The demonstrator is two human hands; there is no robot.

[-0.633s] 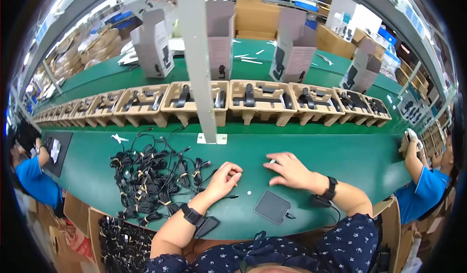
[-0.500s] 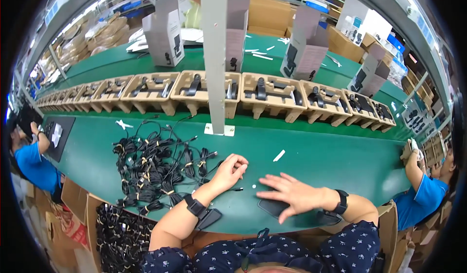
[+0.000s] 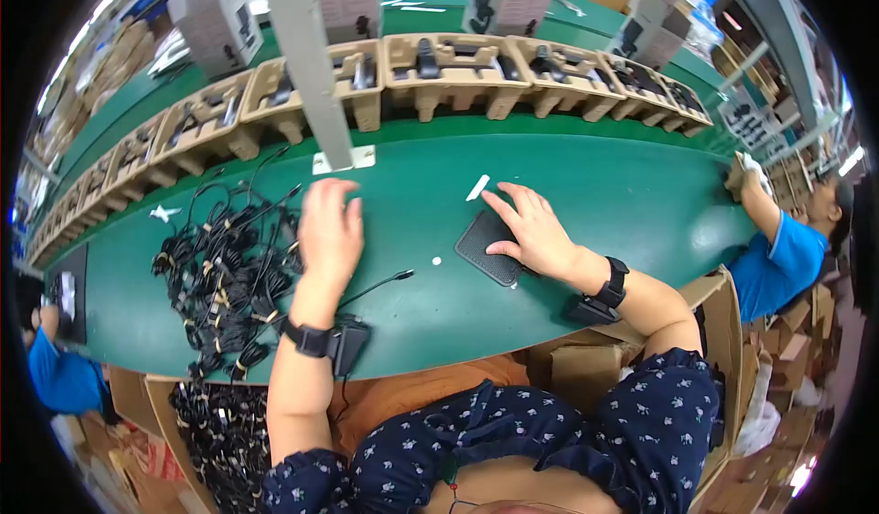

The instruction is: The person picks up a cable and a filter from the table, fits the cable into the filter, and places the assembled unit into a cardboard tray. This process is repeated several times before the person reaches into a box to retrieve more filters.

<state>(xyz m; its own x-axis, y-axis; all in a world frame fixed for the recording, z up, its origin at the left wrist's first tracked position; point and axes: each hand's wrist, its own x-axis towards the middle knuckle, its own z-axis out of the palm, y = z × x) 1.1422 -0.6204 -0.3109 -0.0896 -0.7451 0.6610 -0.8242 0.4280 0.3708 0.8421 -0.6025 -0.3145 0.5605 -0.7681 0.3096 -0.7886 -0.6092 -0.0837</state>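
My left hand (image 3: 330, 230) is raised at the right edge of a heap of bundled black cables (image 3: 224, 271). Its fingers are stretched, a gap shows beside the thumb, and I see nothing in it. One loose cable end (image 3: 400, 277) sticks out to the right of that wrist. My right hand (image 3: 540, 239) is spread over the right side of a flat black pad or pouch (image 3: 490, 248) with a textured surface and rounded corners. The thumb lies across the pad; the fingers are not closed round it. Just beyond the fingertips lies a white strip (image 3: 478, 187).
Molded cardboard trays (image 3: 455, 75) with black parts line the table's far side, behind a metal post (image 3: 320, 84). A box of cables (image 3: 224, 432) stands below the near left edge. Co-workers in blue sit at left (image 3: 64, 372) and right (image 3: 778, 258). A small white dot (image 3: 437, 261) lies mid-table.
My left hand has uncurled and moved left toward the cables. My right hand and the black pad have moved away from me, closer to the white strip. The whole view has shifted.
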